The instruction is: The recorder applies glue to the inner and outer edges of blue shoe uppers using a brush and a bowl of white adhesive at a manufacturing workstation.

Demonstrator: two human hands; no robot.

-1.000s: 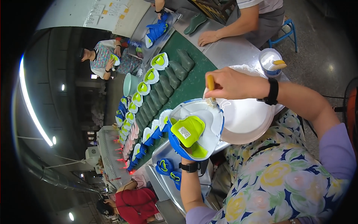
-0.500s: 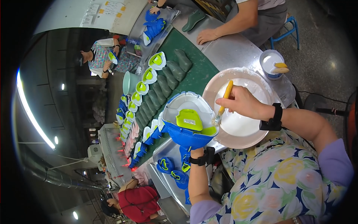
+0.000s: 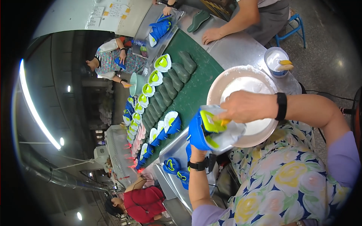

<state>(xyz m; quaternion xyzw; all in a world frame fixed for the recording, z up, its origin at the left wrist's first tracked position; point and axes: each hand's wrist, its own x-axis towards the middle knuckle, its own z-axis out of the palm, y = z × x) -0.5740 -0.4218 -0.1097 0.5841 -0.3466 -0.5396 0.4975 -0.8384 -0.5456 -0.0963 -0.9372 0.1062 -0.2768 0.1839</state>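
Left hand [image 3: 197, 152]: gripping blue-and-white shoe upper with lime-green lining [image 3: 208, 126], at left edge of round pale-pink basin [image 3: 216, 87] | right hand [image 3: 247, 107]: gripping yellow-handled brush [image 3: 225, 122], left of basin's centre | dark-green shoe lasts [image 3: 182, 72]: left of basin

Green belt [image 3: 205, 66]: rows of dark lasts [image 3: 165, 96], shoe uppers [image 3: 163, 63]. Metal table [image 3: 241, 49]: green last [image 3: 198, 20], pink basin [image 3: 215, 84], small tub [image 3: 278, 72].

left grip [image 3: 197, 152]: holds blue shoe upper [image 3: 197, 129] | right grip [image 3: 245, 107]: holds yellow handle [image 3: 225, 122] | pink basin [image 3: 215, 89]: white liquid [image 3: 243, 83]
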